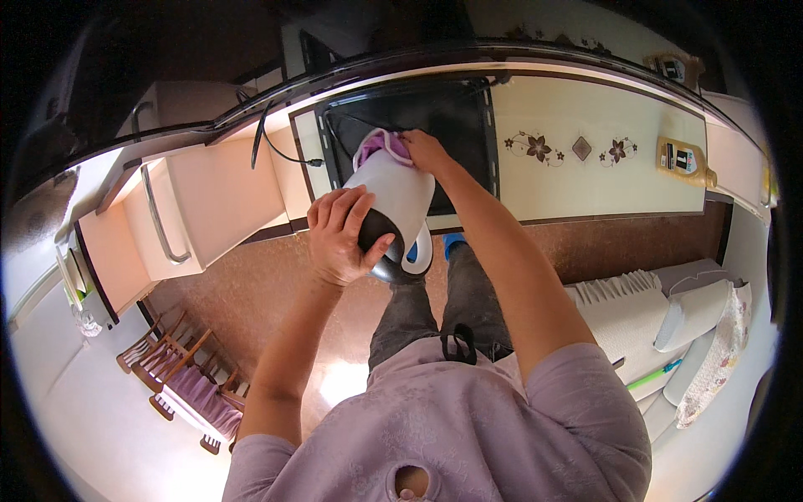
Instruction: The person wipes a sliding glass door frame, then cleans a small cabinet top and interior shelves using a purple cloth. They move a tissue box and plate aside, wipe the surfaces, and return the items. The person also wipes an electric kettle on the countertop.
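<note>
A white electric kettle or jug (398, 191) with a black end and a white loop handle lies tilted between my hands, above the front edge of a black tray-like surface (439, 119). My left hand (339, 232) grips its black end, thumb and fingers spread around it. A purple cloth with a pale border (392, 145) is at the kettle's far end, and my right hand (423, 150) holds it against that end. Part of the cloth and the right fingertips are hidden.
A gold motor oil bottle (682, 162) lies at the right of the flower-patterned cabinet top (583, 188). A black cable (270, 135) with a plug hangs at left. Pale cabinets (226, 201) stand left, chairs (169, 357) lower left, and a covered sofa (621, 307) at right.
</note>
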Demonstrator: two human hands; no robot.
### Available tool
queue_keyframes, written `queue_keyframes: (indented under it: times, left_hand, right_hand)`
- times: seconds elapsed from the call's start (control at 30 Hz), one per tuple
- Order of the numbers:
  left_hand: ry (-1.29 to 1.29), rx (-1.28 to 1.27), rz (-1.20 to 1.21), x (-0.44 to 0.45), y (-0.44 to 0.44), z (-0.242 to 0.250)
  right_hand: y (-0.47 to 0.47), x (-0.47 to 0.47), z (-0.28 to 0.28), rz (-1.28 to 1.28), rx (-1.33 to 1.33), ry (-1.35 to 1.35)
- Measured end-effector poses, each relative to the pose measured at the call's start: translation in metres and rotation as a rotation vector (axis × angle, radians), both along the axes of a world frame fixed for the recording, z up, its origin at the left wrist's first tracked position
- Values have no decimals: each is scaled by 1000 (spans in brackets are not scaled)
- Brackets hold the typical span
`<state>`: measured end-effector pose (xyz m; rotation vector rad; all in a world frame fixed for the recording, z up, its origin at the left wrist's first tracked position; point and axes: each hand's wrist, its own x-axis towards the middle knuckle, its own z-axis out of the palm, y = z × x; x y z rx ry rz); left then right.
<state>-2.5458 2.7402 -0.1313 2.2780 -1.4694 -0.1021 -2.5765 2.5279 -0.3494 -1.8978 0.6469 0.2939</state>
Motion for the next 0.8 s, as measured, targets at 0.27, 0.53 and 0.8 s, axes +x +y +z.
queue_keyframes:
  times: [0.27, 0.53, 0.8]
  left_hand:
    - [19, 15, 91, -9, -17, 0]
    - [4, 7, 108, -6, -17, 0]
    - [53, 57, 214, -4, -18, -7]
  right_hand:
    - [67, -141, 7, -474, 213, -217]
    - [10, 6, -25, 194, 122, -284]
    - [47, -89, -4, -323, 415, -417]
